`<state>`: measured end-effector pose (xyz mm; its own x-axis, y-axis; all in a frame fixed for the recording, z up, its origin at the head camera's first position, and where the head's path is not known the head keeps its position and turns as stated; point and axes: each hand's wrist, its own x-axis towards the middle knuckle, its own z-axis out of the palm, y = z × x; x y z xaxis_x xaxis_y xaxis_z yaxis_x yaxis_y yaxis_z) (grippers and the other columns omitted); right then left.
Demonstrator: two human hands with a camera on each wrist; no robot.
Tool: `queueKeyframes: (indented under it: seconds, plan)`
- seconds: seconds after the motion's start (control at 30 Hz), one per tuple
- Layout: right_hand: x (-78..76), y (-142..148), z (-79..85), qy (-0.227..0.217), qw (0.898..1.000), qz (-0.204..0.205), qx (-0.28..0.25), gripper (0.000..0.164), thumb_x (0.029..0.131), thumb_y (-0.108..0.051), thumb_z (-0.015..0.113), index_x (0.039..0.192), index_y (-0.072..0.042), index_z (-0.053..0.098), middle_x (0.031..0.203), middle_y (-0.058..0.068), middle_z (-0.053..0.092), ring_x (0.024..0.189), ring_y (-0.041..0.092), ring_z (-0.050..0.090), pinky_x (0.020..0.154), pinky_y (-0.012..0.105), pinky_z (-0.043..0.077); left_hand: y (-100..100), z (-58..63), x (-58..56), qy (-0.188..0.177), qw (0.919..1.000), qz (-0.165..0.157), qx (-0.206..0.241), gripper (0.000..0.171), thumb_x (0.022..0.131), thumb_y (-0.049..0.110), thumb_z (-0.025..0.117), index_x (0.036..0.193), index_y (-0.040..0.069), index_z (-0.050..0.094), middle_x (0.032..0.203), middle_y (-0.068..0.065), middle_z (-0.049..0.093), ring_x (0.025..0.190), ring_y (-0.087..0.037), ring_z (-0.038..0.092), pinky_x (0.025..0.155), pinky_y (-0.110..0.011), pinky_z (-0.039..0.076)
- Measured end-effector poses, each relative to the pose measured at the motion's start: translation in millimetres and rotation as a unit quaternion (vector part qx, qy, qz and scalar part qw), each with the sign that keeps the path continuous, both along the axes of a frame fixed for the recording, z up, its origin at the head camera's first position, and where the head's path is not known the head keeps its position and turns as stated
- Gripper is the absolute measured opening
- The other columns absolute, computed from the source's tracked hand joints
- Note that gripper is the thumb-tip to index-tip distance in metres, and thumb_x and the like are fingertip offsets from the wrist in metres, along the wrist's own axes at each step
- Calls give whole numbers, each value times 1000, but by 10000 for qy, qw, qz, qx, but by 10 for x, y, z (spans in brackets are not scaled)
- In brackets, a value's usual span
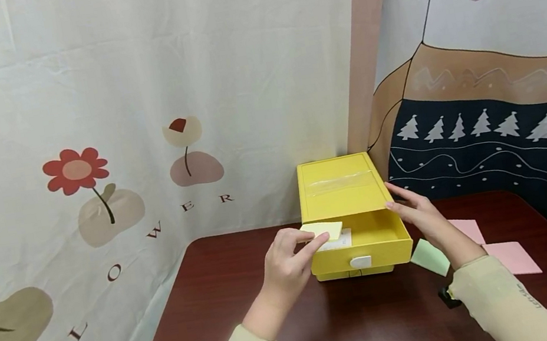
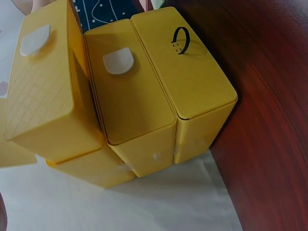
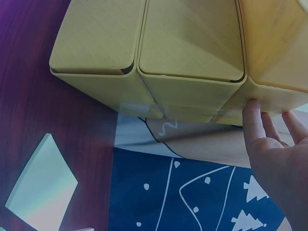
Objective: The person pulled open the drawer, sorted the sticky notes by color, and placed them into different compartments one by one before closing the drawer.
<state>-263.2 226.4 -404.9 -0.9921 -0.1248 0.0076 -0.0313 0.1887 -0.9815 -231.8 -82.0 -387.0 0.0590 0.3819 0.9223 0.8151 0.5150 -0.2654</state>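
Note:
My left hand (image 1: 287, 257) pinches a pale yellow sticky-note pad (image 1: 323, 229) between thumb and fingers, over the pulled-out top drawer (image 1: 380, 254) of a yellow drawer box (image 1: 341, 189). In the left wrist view, part of a yellow pad (image 2: 17, 155) shows beside the drawers. A white printed paper (image 1: 343, 238) shows inside that drawer, partly hidden by the hand and pad. My right hand (image 1: 426, 218) rests against the box's right side near its top. In the right wrist view its straight fingers (image 3: 252, 120) touch the yellow side wall.
A green pad (image 1: 429, 258) lies on the dark red table (image 1: 218, 298) right of the box. Beyond it lie two pink pads (image 1: 513, 258). The box's two lower drawers are closed, one with a white tab (image 2: 119, 61), one with a black loop (image 2: 186, 41). Printed curtains (image 1: 248, 79) hang behind.

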Motion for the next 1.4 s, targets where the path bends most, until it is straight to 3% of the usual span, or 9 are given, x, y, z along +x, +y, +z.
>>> queueKeyframes:
  seconds: [0.37,0.8,1.0,1.4]
  plan:
    - [2,0,5,-17,10000,10,1,71,95,-41,54,153,-22,19,153,19,25,134,39,33,109,57,27,81,19,11,-646,9965,318,-435,45,76,-10,65,106,22,74,90,-2,59,83,-17,55,63,-21,47]
    - [-2,-1,0,-11,10000,14,-15,71,95,-41,54,153,-22,19,154,19,24,135,39,32,109,57,27,206,61,-17,-1058,9896,679,-693,29,82,3,70,102,23,75,89,2,59,79,-15,53,52,-17,35]
    - [-6,-2,-3,-19,10000,-17,19,71,95,-42,54,153,-23,19,153,19,25,135,39,33,109,57,28,265,58,-25,-1125,9867,892,-758,31,79,3,73,101,24,75,88,3,59,79,-14,54,51,-16,36]
    - [-21,-4,-16,-29,10000,-22,48,70,95,-42,53,153,-23,18,153,20,25,135,38,33,108,57,29,397,88,-26,-1602,9750,1224,-936,23,82,9,72,98,25,77,87,5,58,78,-13,54,54,-19,43]
